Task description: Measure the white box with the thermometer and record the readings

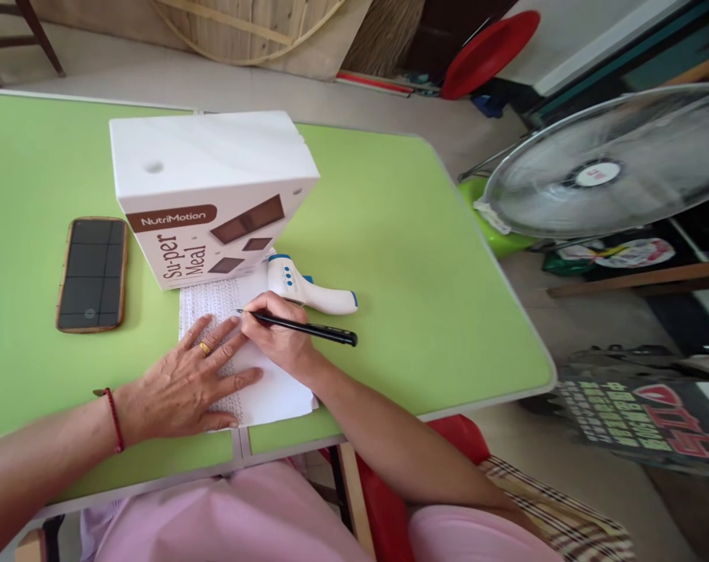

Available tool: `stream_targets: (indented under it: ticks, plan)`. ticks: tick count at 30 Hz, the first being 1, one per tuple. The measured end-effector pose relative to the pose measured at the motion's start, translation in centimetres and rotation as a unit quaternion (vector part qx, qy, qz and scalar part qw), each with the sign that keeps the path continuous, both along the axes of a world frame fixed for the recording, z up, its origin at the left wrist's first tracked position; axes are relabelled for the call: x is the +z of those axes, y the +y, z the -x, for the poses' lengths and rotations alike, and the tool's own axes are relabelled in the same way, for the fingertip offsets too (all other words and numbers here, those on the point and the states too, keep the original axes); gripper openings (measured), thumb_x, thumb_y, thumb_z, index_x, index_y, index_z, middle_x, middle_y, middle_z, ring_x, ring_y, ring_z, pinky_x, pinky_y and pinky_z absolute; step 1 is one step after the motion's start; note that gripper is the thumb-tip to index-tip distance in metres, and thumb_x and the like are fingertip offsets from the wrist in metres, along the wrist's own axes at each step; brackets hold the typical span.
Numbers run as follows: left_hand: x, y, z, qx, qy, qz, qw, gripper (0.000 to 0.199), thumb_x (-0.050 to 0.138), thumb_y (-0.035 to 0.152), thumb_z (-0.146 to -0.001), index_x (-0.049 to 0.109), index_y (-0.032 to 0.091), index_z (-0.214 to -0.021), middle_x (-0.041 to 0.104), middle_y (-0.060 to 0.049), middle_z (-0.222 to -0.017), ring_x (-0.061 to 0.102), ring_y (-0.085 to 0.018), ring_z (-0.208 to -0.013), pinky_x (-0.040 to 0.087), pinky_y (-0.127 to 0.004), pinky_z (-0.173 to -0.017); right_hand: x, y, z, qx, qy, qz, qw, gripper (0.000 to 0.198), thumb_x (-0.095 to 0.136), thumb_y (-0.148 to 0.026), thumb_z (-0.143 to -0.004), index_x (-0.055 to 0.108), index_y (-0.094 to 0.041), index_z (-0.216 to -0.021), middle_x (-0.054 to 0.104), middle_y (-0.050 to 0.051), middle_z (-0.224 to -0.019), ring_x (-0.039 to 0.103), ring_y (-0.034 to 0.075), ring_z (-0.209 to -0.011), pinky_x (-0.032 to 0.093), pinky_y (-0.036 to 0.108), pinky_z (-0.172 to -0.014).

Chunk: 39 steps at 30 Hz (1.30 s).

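Note:
A sheet of white paper (276, 386) with dense rows of handwriting along its left part lies on the green table. My left hand (184, 376) rests flat on it, fingers spread, a ring on one finger. Beside it, my right hand (279, 332) grips a black pen (319, 329), its tip at the paper near the end of the written rows. Just beyond stands a white and brown NutriMotion box (214, 187), covering the paper's far edge. Close to my right hand lies a white infrared thermometer (313, 293) with blue buttons.
A phone (92, 273) in a brown case lies left of the box on the green table (407, 257). Past the table's right edge stands a large fan (594, 173). A red plastic chair (390, 499) is beneath my right arm, and a red round object (489, 55) leans at the back.

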State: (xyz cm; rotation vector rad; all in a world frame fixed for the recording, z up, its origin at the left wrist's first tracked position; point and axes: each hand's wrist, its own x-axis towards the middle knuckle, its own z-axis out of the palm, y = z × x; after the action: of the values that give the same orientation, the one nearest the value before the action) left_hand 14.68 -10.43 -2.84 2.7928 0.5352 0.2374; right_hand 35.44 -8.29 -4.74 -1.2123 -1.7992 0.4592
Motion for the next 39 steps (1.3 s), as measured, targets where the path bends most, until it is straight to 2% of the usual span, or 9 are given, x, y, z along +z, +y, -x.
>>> stream_targets:
  ticks: [6,24,32,39]
  plan:
    - [-0.08,-0.06,-0.14,0.002,0.001,0.001,1.0,0.065,0.068,0.054,-0.09,0.049,0.025,-0.144,0.029,-0.021,-0.16,0.023,-0.045,-0.149,0.022,-0.069,-0.115,-0.05,-0.03,-0.21,-0.021,0.005,0.01,1.0,0.01,0.056,-0.023,-0.085,0.055,-0.023,-0.075,0.063,-0.004,-0.063,0.055,0.012,-0.053,0.048,0.025,-0.054]
    - [0.0,0.01,-0.09,-0.001,-0.002,0.003,1.0,0.063,0.067,0.054,-0.09,0.051,0.024,-0.143,0.031,-0.024,-0.159,0.024,-0.046,-0.149,0.023,-0.07,-0.115,0.07,0.06,-0.13,0.0,0.018,0.01,1.0,0.012,0.057,-0.02,-0.083,0.052,-0.023,-0.073,0.059,-0.005,-0.059,0.053,0.011,-0.05,0.047,0.024,-0.052]
    - [-0.2,-0.02,-0.07,0.002,-0.011,-0.004,1.0,0.063,0.067,0.054,-0.09,0.051,0.025,-0.144,0.023,-0.02,-0.164,0.025,-0.045,-0.149,0.02,-0.067,-0.117,-0.09,0.02,-0.65,-0.031,0.004,0.019,0.999,0.011,0.057,-0.024,-0.083,0.053,-0.024,-0.073,0.06,-0.005,-0.058,0.054,0.012,-0.049,0.048,0.024,-0.052]
    - [-0.01,-0.02,-0.1,0.002,-0.002,-0.002,1.0,0.064,0.067,0.054,-0.09,0.05,0.025,-0.144,0.029,-0.021,-0.16,0.024,-0.045,-0.149,0.022,-0.069,-0.116,-0.02,0.12,-0.43,-0.028,0.008,0.003,1.0,0.011,0.056,-0.021,-0.082,0.053,-0.023,-0.071,0.061,-0.004,-0.059,0.055,0.011,-0.05,0.049,0.024,-0.052]
